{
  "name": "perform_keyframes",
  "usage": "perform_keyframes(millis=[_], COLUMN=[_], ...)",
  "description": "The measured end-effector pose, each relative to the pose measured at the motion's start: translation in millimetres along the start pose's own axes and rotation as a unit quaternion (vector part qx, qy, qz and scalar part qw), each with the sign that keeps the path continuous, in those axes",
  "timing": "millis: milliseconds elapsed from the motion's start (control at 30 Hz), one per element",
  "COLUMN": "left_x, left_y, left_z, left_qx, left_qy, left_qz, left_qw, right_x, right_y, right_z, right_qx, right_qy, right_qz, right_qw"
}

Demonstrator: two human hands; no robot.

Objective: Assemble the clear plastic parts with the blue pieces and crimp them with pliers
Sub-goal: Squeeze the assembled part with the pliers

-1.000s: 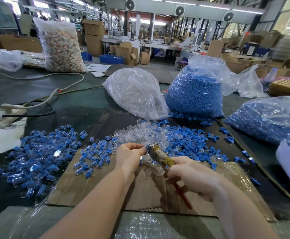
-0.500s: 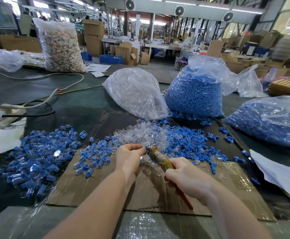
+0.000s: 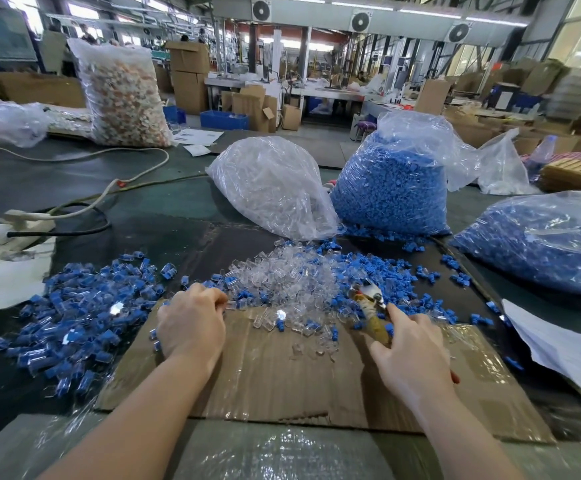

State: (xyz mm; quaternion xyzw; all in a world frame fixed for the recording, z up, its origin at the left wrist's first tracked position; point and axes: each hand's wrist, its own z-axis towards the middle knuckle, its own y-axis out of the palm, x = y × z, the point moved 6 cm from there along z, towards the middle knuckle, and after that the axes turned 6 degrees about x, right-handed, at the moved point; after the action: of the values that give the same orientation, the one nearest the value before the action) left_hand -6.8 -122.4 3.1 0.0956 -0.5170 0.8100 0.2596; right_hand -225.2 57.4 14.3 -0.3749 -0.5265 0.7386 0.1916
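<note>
While the left hand [image 3: 192, 327] rests knuckles-up on the cardboard sheet [image 3: 282, 382], fingers curled at the edge of the assembled pieces [image 3: 74, 317], its grasp cannot be made out; the right hand [image 3: 410, 358] grips the pliers [image 3: 372, 306], jaws apart. Beyond lie clear plastic parts [image 3: 282, 282], blue pieces [image 3: 379, 271], then bags on the surface [image 3: 164, 206].

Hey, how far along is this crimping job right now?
Done: a large heap of assembled pieces lies at left. In hand: the right hand holds the pliers; the left hand reaches into the pile edge. Left: loose clear parts, loose blue pieces and full bags.
</note>
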Motion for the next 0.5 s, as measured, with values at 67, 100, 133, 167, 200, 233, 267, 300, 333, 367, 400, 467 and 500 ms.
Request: perform_keyframes(millis=[67,100,133,167,200,233,267,300,333,367,400,467,500], left_x=[1.1,3.9,8.1,13.0,18.7,24.5,30.5,36.6,42.9,49.2,56.2,70.4,77.1], left_y=[2.9,4.8,7.1,9.5,11.5,13.1,14.4,16.0,17.8,19.3,20.7,23.2,24.1], left_z=[-2.6,-4.9,-7.4,-10.3,-13.3,-16.4,-19.3,-22.4,-25.3,-28.6,-31.9,-40.0,-44.1], left_qx=[0.001,0.002,0.000,-0.004,-0.009,-0.016,-0.024,-0.034,-0.044,-0.055,-0.066,-0.089,-0.101], left_qy=[0.025,0.037,0.049,0.060,0.068,0.074,0.081,0.088,0.097,0.107,0.118,0.142,0.154], left_qz=[0.021,0.017,0.002,-0.024,-0.056,-0.089,-0.118,-0.142,-0.161,-0.177,-0.192,-0.227,-0.243], left_qw=[0.999,0.999,0.999,0.998,0.996,0.993,0.989,0.985,0.981,0.977,0.972,0.959,0.952], right_x=[5.3,7.0,8.5,10.4,12.4,14.9,16.9,18.3,18.9,18.7,17.9,13.1,8.3], right_y=[2.8,5.0,7.6,10.5,13.1,15.4,17.2,18.5,19.1,19.2,18.7,15.3,12.4], right_z=[0.3,0.1,0.0,-0.3,-0.8,-1.3,-1.5,-1.4,-1.3,-1.4,-1.5,-1.8,-2.2], right_qx=[0.011,0.013,0.014,0.015,0.016,0.018,0.018,0.019,0.018,0.018,0.019,0.039,0.061], right_qy=[0.000,-0.002,-0.003,-0.004,-0.003,0.000,0.002,0.003,0.002,0.001,-0.001,-0.010,-0.025], right_qz=[-0.037,-0.052,-0.066,-0.079,-0.090,-0.098,-0.102,-0.103,-0.107,-0.116,-0.131,-0.156,-0.152], right_qw=[0.999,0.999,0.998,0.997,0.996,0.995,0.995,0.994,0.994,0.993,0.991,0.987,0.986])
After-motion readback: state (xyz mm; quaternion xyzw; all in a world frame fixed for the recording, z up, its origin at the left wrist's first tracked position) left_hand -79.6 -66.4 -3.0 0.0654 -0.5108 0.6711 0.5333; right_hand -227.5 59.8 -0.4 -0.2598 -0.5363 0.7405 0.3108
